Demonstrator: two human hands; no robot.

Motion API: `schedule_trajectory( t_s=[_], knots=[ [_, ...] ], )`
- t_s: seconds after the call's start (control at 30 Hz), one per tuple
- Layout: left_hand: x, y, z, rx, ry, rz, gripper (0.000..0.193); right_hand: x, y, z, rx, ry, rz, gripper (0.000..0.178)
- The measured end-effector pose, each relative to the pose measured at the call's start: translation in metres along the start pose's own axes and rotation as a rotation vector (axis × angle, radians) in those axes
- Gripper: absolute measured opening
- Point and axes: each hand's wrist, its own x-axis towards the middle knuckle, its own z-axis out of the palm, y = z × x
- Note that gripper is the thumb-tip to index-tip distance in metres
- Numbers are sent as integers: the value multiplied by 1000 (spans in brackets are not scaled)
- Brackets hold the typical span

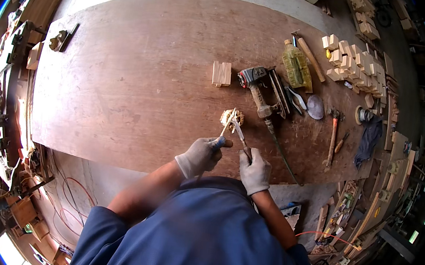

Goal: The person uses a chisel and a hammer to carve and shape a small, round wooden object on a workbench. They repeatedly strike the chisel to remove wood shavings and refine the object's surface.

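My left hand (202, 155), in a white glove, is closed around a thin pale stick (227, 125) that points away from me. A short brown rounded piece (228, 143) juts out beside its fingers. My right hand (255, 172), gloved too, grips the dark handle of a slim tool with a light narrow blade (239, 130); its exact kind is unclear. The tips of stick and blade meet over a small round, crusted, pale thing (225, 117) on the brown wooden table (135, 83). Whether the tips touch it, I cannot tell.
Right of my hands lie a nail gun (261, 88) with its hose, a yellowish plastic bottle (297, 66), hammers (332, 140) and a dark cloth (368, 141). Small wooden blocks (222, 74) sit ahead; more blocks (357, 65) are piled far right. A metal tool (61, 39) lies far left.
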Motion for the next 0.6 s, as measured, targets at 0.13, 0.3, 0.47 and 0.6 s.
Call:
schedule_trajectory(
  t_s=[0.13,0.3,0.47,0.6],
  knots=[
    [-1,0,0,42,-11,30,59,1,-1,-1,51,5,17,27],
    [-1,1,0,49,-11,42,58,4,3,-1,10,-55,72,27],
    [-1,-1,-2,22,-82,81,58,6,9,3,101,-125,221,28],
    [-4,1,-3,3,-102,101,60,13,6,5,138,-119,248,26]
  ],
)
